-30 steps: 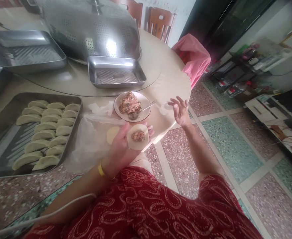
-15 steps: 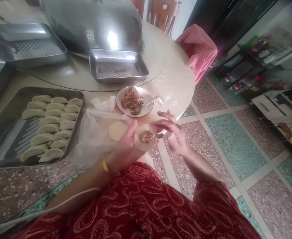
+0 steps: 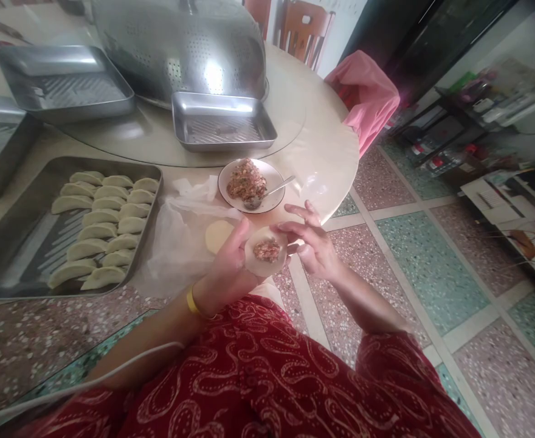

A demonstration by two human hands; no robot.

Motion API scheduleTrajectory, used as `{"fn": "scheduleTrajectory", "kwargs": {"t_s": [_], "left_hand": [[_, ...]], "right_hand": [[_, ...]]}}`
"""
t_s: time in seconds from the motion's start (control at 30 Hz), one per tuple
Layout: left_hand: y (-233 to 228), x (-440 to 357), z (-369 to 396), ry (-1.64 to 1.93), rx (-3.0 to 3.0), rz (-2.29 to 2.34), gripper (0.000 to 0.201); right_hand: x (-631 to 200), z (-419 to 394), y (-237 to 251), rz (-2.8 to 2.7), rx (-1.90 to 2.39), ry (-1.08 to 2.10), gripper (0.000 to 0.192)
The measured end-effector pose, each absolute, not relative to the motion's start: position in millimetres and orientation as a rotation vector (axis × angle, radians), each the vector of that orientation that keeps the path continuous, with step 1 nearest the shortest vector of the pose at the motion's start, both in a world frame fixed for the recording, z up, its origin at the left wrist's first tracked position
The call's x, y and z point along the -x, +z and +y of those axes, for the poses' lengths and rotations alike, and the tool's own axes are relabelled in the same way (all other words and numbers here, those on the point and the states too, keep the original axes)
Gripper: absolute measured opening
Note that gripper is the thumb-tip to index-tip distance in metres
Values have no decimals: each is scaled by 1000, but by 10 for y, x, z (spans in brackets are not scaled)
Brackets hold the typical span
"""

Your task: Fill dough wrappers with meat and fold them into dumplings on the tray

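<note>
Soft, even daylight fills the scene; shadows beneath the left hand (image 3: 231, 261) and right hand (image 3: 310, 243) are faint and diffuse. Bright specular glare marks the perforated metal cover (image 3: 180, 48) and the small steel tray (image 3: 224, 121) beyond the hands. Sharpness is best around the hands. Wide-angle distortion bends the table edge (image 3: 340, 194) and floor tiles (image 3: 431, 274) to the right; far-right shelves (image 3: 477, 121) are smeared and blurred.

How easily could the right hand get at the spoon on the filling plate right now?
Probably yes: the right hand touches only the wrapper's edge, and the spoon handle points toward it, uncovered.
</note>
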State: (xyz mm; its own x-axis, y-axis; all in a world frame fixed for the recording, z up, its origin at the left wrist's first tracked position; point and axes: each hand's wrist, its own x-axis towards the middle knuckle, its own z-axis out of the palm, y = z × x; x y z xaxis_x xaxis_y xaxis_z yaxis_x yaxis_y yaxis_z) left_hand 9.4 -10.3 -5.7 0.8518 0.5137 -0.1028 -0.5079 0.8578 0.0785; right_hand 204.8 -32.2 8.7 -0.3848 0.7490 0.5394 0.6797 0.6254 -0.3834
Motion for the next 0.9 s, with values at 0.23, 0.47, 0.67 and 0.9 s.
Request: {"fn": "scheduleTrajectory", "kwargs": {"t_s": [0.23,0.47,0.67,0.9], "left_hand": [[41,-26,-95,536,-48,165,71],[81,8,-61,576,-42,341,75],[52,-50,-55,575,-7,387,71],[86,-97,-23,569,-8,357,72]], "right_hand": [[-2018,-349,16,-2162,1082,-18,45],[-2292,-218,23,-1959,1296,-322,49],[-2958,228,-107,-1798,1816,-397,45],[-3164,484,-276,-1909,1819,-309,47]]}}
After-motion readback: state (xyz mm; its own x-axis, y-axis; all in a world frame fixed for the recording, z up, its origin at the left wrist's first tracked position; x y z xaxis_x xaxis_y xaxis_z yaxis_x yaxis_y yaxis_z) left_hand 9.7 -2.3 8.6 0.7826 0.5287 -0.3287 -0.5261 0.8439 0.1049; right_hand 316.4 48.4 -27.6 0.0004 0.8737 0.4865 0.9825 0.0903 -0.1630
